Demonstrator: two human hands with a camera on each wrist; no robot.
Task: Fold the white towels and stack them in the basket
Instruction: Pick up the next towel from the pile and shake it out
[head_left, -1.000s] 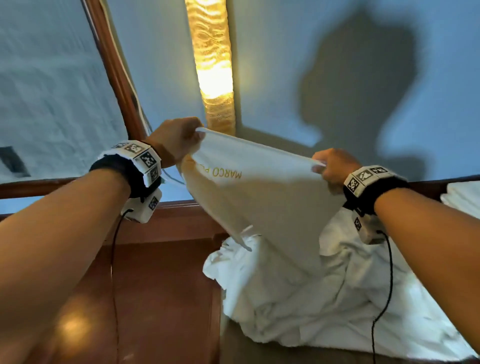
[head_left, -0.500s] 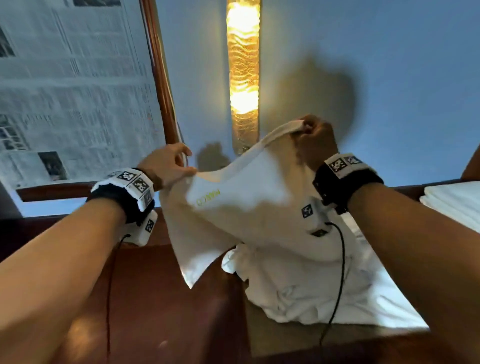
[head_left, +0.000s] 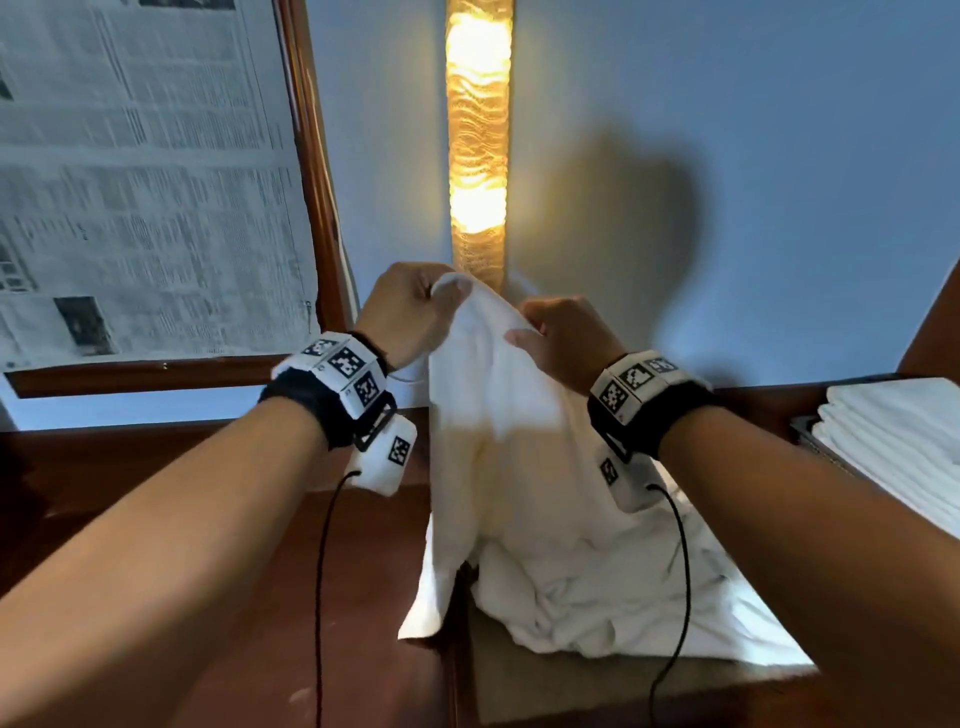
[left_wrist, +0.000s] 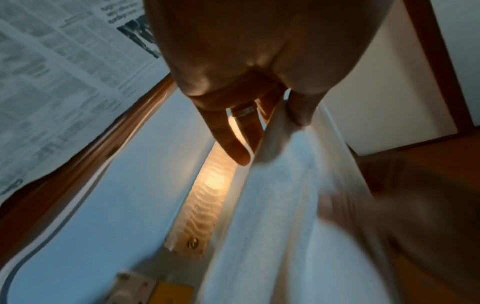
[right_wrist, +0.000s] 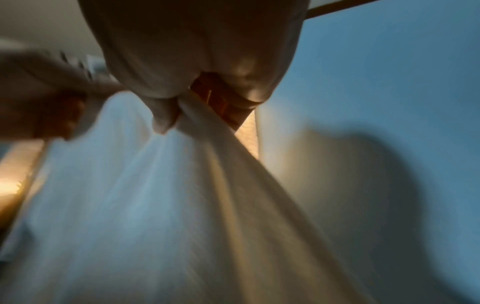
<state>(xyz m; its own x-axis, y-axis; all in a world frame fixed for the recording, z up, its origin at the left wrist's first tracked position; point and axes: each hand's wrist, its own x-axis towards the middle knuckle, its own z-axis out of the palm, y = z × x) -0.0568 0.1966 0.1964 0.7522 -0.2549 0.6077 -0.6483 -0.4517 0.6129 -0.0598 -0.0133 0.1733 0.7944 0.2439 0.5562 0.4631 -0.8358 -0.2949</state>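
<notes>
Loose pile (head_left: 613, 597) of white towels on the table (head_left: 208, 597); folded stack (head_left: 893, 441) at right, basket not visible. One towel (head_left: 498, 441) hangs above the pile. Left hand (head_left: 410, 312) and right hand (head_left: 563, 340) each pinch its top edge, close together. Looks like the first fold, corners meeting. Next: align edges, lay flat.

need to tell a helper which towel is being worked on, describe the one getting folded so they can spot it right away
Start at the glowing wall lamp on the blue wall; just below it, both hands are raised together. The left hand and right hand pinch the top of one white towel, which hangs down. Unlike the crumpled pile beneath and the folded stack at right, it is lifted up.
</notes>
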